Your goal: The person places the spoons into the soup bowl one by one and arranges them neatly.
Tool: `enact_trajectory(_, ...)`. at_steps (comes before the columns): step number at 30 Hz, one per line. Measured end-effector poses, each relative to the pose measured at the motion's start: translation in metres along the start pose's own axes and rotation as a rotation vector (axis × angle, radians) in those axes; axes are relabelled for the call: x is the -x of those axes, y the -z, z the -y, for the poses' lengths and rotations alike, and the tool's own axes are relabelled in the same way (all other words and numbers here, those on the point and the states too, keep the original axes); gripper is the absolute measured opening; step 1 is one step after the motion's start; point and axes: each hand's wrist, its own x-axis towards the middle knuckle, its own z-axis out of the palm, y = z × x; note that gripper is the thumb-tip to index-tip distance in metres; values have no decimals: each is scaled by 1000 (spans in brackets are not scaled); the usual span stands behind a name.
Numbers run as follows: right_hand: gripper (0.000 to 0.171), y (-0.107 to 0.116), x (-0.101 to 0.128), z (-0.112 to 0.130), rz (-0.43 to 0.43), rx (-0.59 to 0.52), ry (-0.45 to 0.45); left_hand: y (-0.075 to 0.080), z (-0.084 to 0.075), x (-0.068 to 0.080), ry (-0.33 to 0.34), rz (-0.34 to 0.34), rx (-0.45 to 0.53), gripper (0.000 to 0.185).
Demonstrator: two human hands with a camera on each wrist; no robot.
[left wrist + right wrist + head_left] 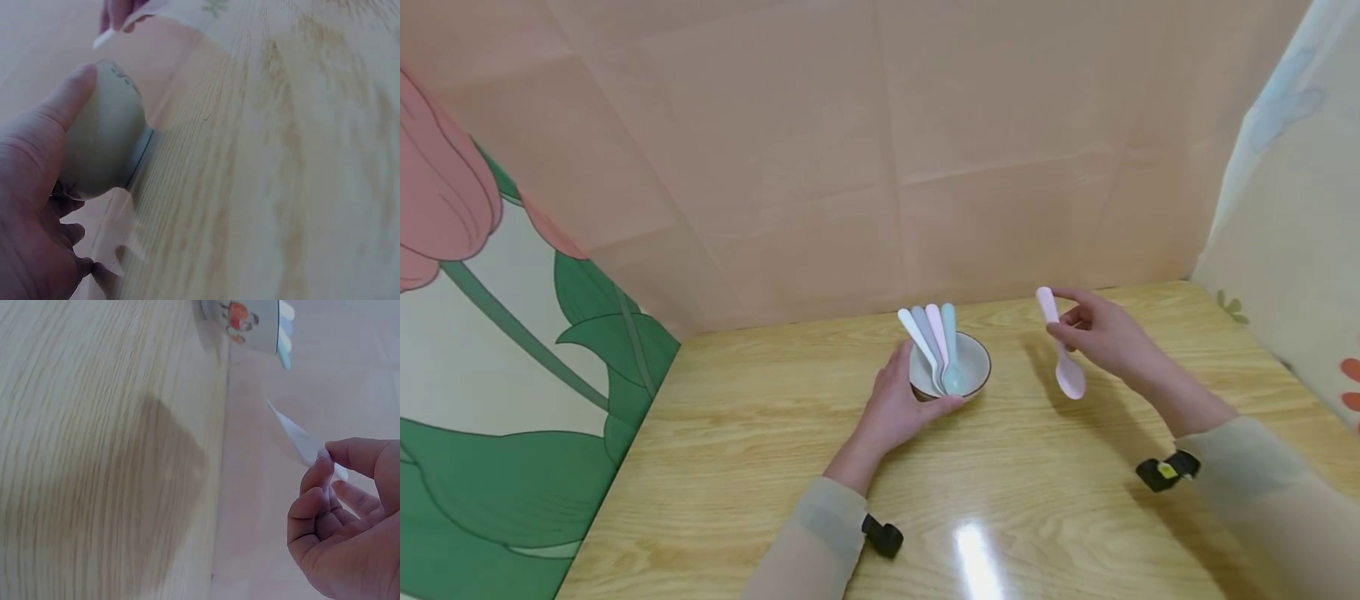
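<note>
My left hand (897, 408) grips a white bowl (975, 362) with a dark rim, thumb on the near side and fingers round its left. The bowl stands upright on the table. Inside lean a white spoon (916, 330), a grey spoon (928, 340), a pink spoon (935, 321) and a pale blue-green spoon (951, 337), handles pointing up past the far rim. To the right of the bowl, my right hand (1105, 333) pinches another pink spoon (1070, 379) by its handle between thumb and fingers. That spoon hangs above the table, its bowl end lowest.
The wood-grain table (737, 467) meets a peach-coloured sheet (790, 208) behind the bowl. A tulip-printed panel (497, 358) borders the left side, and a pale printed panel (1292, 250) the right. Coloured pictures (240, 319) decorate the bowl's outside.
</note>
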Motion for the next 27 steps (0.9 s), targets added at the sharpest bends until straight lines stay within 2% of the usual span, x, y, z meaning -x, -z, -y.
enact_trajectory(15,75,-15,-8,20,-43,-132,7,1,-2,1,17,1,8,110)
enact_trajectory(27,75,-26,-14,37,-71,-228,26,1,-1,0,-5,-3,-9,111)
